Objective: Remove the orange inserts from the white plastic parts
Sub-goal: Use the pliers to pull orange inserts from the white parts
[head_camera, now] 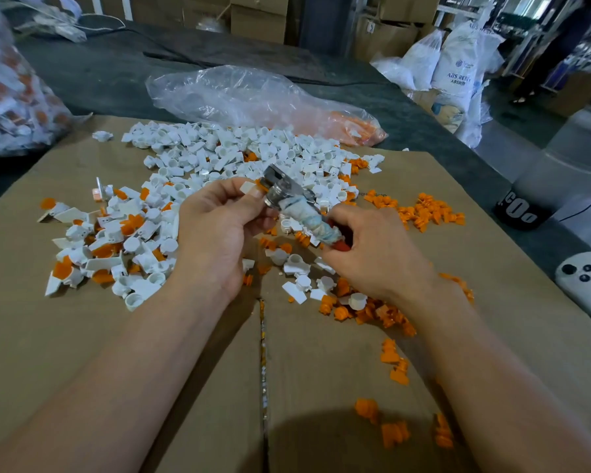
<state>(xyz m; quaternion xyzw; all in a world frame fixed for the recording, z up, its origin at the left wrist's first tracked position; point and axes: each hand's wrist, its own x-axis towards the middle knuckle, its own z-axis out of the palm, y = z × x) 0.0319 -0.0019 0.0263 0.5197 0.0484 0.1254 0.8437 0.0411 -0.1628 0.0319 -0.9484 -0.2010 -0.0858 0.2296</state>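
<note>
Leftmost, a clear bag [11, 93] stuffed with white-and-orange pieces sits at the edge of the dark counter [116, 73], beside the flattened cardboard [82, 336] I work on. On that cardboard, a heap of white plastic parts [116, 244] lies to the left of my hands, many with their orange inserts [62, 269] in place, and a larger pile of bare white shells [239, 148] spreads behind. My left hand [215, 230] is curled closed, thumb and fingertips pinching one white part [248, 188] against the metal head of a tool [287, 191]. The tool's shaft, wrapped in grubby cloth, slants down to the right into my right hand [369, 257], which grips its red handle end with the fingers folded round it. Further right, loose orange pieces [420, 211] lie scattered on the cardboard, more near my right wrist and forearm. Behind, a crumpled clear bag [253, 97] holds orange pieces at its right end
</note>
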